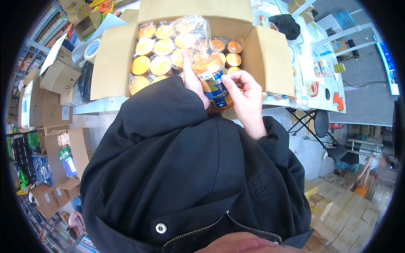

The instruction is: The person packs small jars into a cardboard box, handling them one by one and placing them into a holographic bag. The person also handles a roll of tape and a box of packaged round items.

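Below the near side of an open cardboard box (277, 60), my left hand (193, 80) holds a jar (216, 90) with an orange lid and a printed blue label. The jar tilts in the hand, and clear plastic wrap (196, 28) rises loosely from its top. My right hand (248, 95) has its thumb and forefinger against the label's right side, with the other fingers curled. Inside the box stand rows of orange-lidded jars (140, 65), many in clear wrap. My left sleeve hides the box's near left edge.
A white table (95, 107) carries the box. Tape rolls (313, 88) and a black cap (285, 27) lie to the right. Another tape roll (92, 50) and cartons (60, 76) are at left. A folding chair (316, 126) stands right; other people appear at the lower edges.
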`<state>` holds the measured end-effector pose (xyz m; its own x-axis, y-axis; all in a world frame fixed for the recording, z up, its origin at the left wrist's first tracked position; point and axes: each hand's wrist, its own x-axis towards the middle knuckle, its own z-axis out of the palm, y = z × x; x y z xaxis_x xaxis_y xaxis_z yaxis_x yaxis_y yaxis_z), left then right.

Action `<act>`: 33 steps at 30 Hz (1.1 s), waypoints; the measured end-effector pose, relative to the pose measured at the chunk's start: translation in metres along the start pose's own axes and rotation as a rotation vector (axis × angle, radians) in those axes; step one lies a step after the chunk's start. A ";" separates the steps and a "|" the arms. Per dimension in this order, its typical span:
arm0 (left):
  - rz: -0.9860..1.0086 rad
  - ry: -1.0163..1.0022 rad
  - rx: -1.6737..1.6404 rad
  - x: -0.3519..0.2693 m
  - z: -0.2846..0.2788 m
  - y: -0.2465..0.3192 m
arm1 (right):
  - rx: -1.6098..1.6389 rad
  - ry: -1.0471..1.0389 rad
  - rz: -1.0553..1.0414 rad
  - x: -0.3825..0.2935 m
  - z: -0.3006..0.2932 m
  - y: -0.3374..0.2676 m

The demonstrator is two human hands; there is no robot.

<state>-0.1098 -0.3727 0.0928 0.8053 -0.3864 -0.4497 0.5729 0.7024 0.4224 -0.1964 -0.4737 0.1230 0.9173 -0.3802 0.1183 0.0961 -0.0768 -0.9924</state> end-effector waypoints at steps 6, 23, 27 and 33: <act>-0.035 -0.042 0.042 -0.005 0.001 0.000 | -0.262 -0.024 -0.003 0.009 -0.004 0.000; -0.544 -0.308 0.545 -0.033 0.018 -0.004 | -0.417 -0.164 -0.475 -0.021 -0.075 0.008; -0.347 -1.381 1.512 -0.027 0.018 -0.006 | 0.245 0.006 -0.170 -0.028 -0.088 0.016; -0.259 -1.281 1.368 -0.016 0.011 0.008 | 0.541 0.594 -0.463 -0.010 -0.155 0.023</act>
<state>-0.1162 -0.3679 0.1118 -0.0658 -0.9936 -0.0916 -0.1261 -0.0828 0.9886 -0.2630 -0.6142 0.1041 0.4082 -0.8403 0.3567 0.7082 0.0450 -0.7045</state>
